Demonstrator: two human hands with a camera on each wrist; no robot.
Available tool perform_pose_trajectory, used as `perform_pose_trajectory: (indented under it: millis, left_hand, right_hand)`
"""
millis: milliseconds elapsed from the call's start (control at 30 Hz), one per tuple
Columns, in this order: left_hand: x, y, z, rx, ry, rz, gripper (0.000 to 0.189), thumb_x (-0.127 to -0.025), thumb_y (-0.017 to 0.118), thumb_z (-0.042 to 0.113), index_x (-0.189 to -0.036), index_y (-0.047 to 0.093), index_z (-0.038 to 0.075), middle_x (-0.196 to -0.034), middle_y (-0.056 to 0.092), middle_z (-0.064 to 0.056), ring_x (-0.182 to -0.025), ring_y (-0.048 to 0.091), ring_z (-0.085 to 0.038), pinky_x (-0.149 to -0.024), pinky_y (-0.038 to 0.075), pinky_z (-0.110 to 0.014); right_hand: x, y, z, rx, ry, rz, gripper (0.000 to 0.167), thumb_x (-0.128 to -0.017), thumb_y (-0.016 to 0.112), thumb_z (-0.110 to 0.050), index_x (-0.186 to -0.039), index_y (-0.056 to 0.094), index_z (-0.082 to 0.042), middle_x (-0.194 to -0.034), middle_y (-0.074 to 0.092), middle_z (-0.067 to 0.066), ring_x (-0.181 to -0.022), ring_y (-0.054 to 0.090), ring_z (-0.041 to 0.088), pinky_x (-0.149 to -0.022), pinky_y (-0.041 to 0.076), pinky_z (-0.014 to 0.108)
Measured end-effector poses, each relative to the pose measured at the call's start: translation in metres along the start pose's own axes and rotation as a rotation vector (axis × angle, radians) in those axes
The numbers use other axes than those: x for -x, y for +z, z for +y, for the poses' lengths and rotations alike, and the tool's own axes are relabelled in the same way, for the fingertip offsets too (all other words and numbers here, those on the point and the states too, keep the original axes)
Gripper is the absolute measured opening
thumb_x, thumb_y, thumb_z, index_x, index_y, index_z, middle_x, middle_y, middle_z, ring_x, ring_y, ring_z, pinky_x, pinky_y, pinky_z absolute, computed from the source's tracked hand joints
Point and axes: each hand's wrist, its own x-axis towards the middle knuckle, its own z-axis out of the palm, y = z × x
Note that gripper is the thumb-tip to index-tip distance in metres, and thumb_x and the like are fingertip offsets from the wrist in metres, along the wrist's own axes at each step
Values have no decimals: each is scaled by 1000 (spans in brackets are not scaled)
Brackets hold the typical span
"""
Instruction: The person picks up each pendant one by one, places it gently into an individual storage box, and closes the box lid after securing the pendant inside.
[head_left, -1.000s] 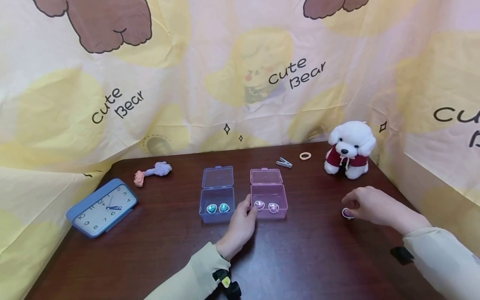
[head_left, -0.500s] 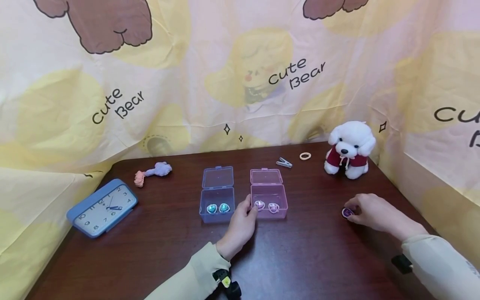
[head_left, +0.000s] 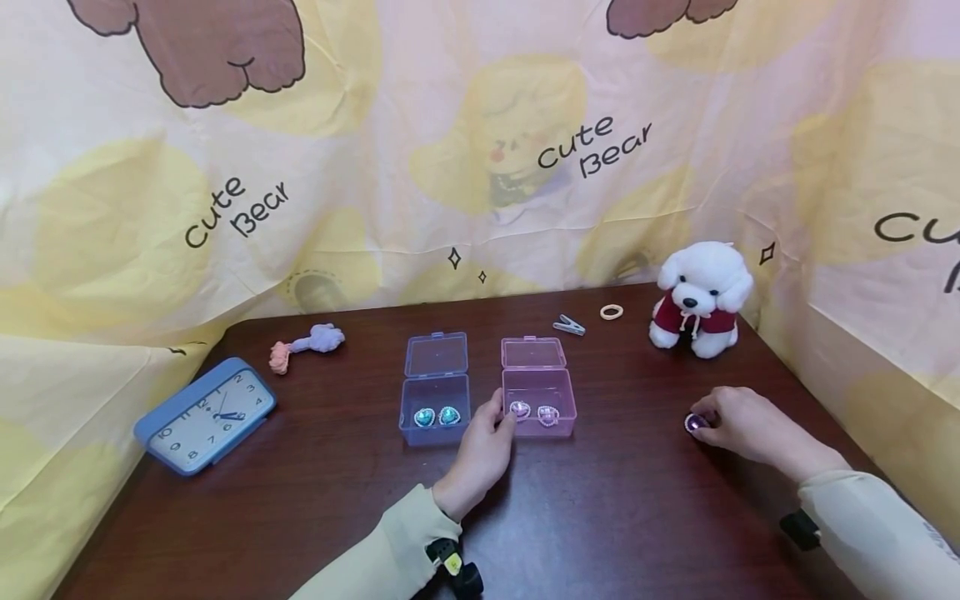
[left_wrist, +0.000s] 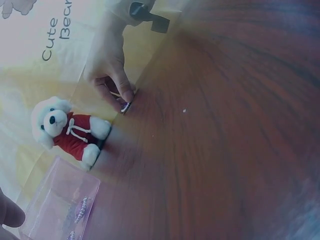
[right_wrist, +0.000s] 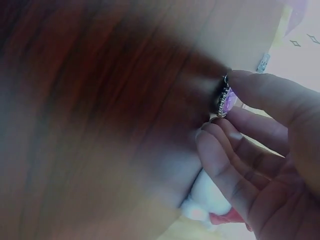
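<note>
At the right of the head view my right hand [head_left: 742,423] pinches a purple gem [head_left: 695,422] with a pale beaded rim, low over the table. The right wrist view shows the gem [right_wrist: 227,101] between thumb and fingertips, tilted on its edge. My left hand [head_left: 480,446] holds the left front corner of an open pink clear box [head_left: 537,430]. Inside that box lie two light purple gems [head_left: 548,415]. Just left of the hand stands an open blue clear box [head_left: 435,436] with two teal gems [head_left: 424,417] in it.
A white plush dog [head_left: 693,300] in a red top sits behind my right hand. Toward the back lie a grey clip [head_left: 568,325] and a cream ring [head_left: 611,312]. At left are a blue clock [head_left: 206,417] and a purple-and-pink fuzzy item [head_left: 318,338].
My right hand has lowered and shifted slightly around the purple gem, which has tilted between the fingertips. The left hand and both boxes stay where they were.
</note>
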Motion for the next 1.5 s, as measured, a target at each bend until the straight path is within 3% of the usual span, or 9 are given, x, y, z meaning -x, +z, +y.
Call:
perform_pose_trajectory:
  millis: [433,633,833,1133,1333,1500]
  left_hand:
    - [0,0,-1,-15,6,5,53,-107,44,15,-155,27,2,-154,34,-19,-143,29,-34,-113,27,-53]
    - [0,0,-1,-19,8,5,53,-107,44,16,-155,27,3,-154,34,-19,-143,29,-34,-113,27,-53]
    - [0,0,-1,-21,7,9,53,-106,45,16,-155,28,3,-153,36,-19,-142,31,-34,-113,28,-52]
    - [-1,-1,-2,-21,9,9,54,-106,45,16,-155,27,2,-153,35,-20,-142,31,-33,-113,28,-51]
    - [0,-2,-2,-19,23,9,53,-107,44,16,-155,27,1,-154,33,-20,-143,29,-33,-113,28,-52]
    - [0,-2,-1,-26,31,11,53,-107,44,15,-154,28,-1,-154,33,-21,-143,29,-33,-114,28,-51]
  right_hand:
    - [-2,-2,-7,27,3,-22,28,-77,84,-16,-96,74,1,-80,67,6,-66,56,17,-60,54,33]
    - [-2,-1,-8,35,-6,-3,21,-77,82,-15,-90,74,-1,-74,63,2,-61,53,15,-54,48,29]
    - [-6,-9,-16,-4,-25,7,23,-79,82,-18,-94,75,-2,-77,67,2,-62,56,14,-56,51,29]
    - [-26,-32,-65,34,-188,143,17,-78,82,-15,-89,77,-3,-72,67,-3,-61,57,10,-62,56,33]
    - [-51,-38,-112,52,-307,162,17,-77,81,-15,-88,76,-2,-70,66,-4,-61,56,9,-59,53,31]
    - [-74,-30,-145,62,-385,173,11,-76,80,-16,-81,75,-7,-62,60,-7,-56,51,9,-53,48,29]
